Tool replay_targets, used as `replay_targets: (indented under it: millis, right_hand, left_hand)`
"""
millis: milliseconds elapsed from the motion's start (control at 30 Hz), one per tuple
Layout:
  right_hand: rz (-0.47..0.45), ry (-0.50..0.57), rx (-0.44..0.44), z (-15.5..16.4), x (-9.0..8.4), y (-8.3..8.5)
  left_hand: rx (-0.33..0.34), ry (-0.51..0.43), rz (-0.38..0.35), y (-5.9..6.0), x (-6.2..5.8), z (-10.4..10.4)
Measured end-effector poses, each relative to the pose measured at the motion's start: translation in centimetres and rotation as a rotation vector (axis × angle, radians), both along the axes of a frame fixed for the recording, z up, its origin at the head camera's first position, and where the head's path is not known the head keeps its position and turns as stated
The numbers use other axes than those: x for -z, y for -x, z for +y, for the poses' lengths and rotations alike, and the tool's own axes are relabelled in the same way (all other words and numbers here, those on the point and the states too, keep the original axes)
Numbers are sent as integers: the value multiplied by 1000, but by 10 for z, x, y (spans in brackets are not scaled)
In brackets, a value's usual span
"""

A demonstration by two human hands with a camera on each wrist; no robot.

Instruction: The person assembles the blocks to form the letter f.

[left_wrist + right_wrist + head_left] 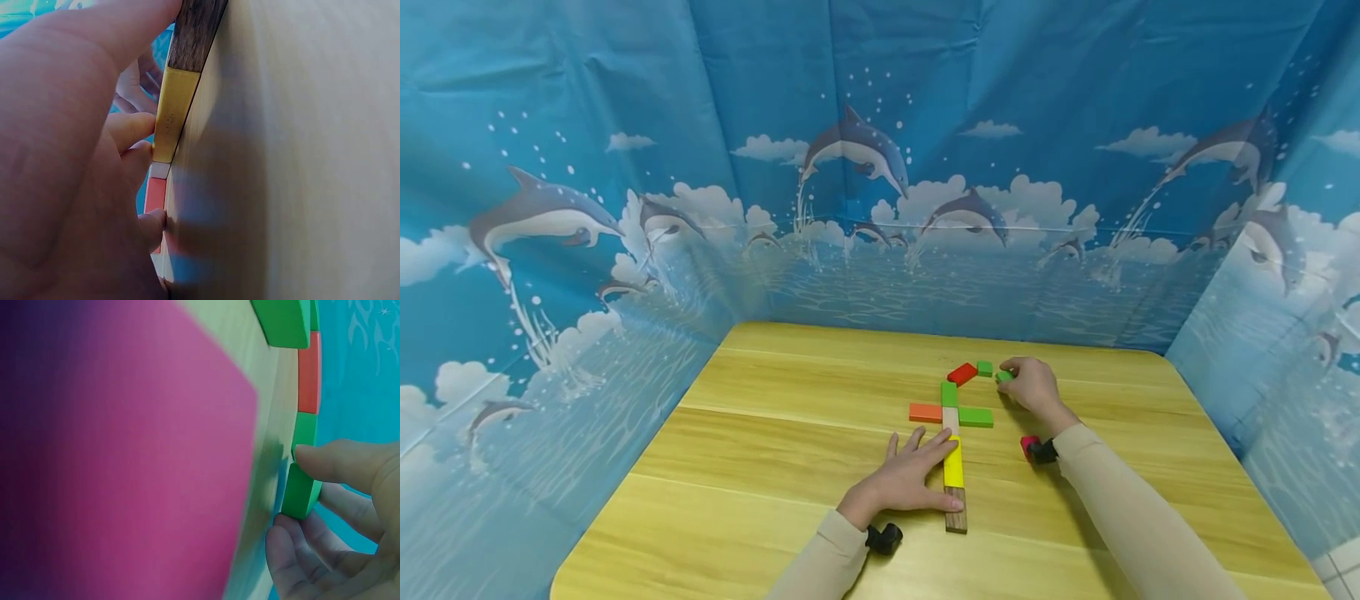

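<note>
My right hand (1036, 390) pinches a small green block (300, 490) between thumb and fingers at the table's far side. Left of it, another green block (984, 367) meets a slanted red block (962, 373). Below these come a green block (949, 394) and a pale block (951, 419), flanked by an orange block (925, 412) and a longer green block (976, 418). My left hand (904, 481) lies with fingers spread beside the column, fingertips at the yellow block (953, 468) and thumb on the dark brown block (956, 522).
A pink block (1027, 447) lies near the right wrist, partly behind the black wrist camera (1042, 452); it looms large in the right wrist view. A dolphin-print curtain (865, 275) hangs behind the wooden table (775, 467).
</note>
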State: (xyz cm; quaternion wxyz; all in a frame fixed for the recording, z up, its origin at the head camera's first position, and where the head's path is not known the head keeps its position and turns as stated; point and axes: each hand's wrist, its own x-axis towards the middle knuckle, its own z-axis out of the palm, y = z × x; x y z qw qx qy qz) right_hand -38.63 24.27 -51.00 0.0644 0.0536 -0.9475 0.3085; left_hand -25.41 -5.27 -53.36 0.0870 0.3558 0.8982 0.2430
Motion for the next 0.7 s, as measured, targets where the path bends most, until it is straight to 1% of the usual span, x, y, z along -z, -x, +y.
replay_targets:
  millis: [300,533,700]
  right_hand:
    - [-25,-27,-8,-1,4,9]
    - [-1,-39,-3,-3,5,9]
    - [-10,-43,-17,-4,2,7]
  left_hand:
    - [3,8,6,0,3,0]
    - [2,9,11,0,4,-2]
    - [2,9,18,1,5,-1]
